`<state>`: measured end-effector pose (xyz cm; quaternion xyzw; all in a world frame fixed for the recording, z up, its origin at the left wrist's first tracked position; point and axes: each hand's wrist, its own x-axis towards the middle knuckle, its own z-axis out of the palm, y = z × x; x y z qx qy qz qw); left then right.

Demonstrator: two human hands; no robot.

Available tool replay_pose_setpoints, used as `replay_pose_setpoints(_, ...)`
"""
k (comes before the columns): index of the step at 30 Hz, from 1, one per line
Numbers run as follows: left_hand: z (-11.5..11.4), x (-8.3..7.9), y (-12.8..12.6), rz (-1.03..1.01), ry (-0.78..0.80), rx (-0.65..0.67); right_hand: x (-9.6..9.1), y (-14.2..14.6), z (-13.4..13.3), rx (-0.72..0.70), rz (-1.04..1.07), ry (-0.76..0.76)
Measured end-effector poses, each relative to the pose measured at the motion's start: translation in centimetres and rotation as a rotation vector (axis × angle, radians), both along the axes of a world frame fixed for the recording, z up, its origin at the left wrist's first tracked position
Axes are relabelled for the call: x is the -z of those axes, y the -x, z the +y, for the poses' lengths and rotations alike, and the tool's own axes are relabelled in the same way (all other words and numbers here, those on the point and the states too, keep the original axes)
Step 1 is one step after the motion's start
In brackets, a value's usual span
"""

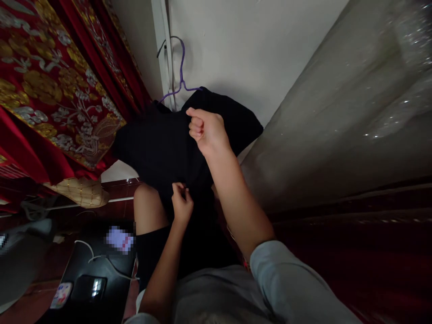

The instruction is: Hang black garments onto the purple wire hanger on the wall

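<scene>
A black short-sleeved shirt (151, 144) hangs in front of me on a purple hanger (182, 67), its lower part reaching down towards my lap. My left hand (182, 204) is low at the shirt's front, thumb and fingers closed on the black cloth. Higher up, my right hand (209, 130) is raised in front of the shirt near the collar, fingers curled and thumb and forefinger pinched together. Whatever lies in that pinch, if anything, is too small to make out.
Red curtain cloth (43, 81) with gold and silver flowers hangs at left. Below it, a black bench (118, 279) bears a lit phone (119, 239), a dark device (89, 288) and a white cable (114, 268). A large plastic-wrapped object (337, 121) stands at right.
</scene>
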<state>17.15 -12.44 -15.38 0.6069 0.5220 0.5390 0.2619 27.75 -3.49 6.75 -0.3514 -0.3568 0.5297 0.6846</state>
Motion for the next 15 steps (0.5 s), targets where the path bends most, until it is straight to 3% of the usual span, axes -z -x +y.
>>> replay_pose_setpoints(2, 0.7, -1.1, 0.3, 0.020, -0.014, 0.069, -0.5, 0.0, -0.1, -0.013, -0.043, -0.019)
replay_pose_setpoints(4, 1.6, -4.0, 0.7, 0.016, -0.106, 0.129, -0.3, -0.1, -0.8, -0.021, -0.083, -0.041)
replay_pose_setpoints(8, 4.8, -13.5, 1.4, -0.011, -0.524, 0.121, 0.3, -0.3, -2.5, -0.007, -0.137, -0.080)
replay_pose_setpoints(11, 8.0, -19.4, 1.5, 0.056, -0.611, 0.194, 0.1, -0.6, -3.2, 0.018, -0.186, -0.164)
replay_pose_setpoints(13, 9.7, -21.2, 1.5, 0.097, -0.584, 0.253, 0.2, -0.7, -3.1, 0.071, -0.222, -0.229)
replay_pose_setpoints(15, 10.5, -21.7, 1.4, 0.108, -0.546, 0.279, 1.1, -0.6, -2.2, 0.145, -0.263, -0.263)
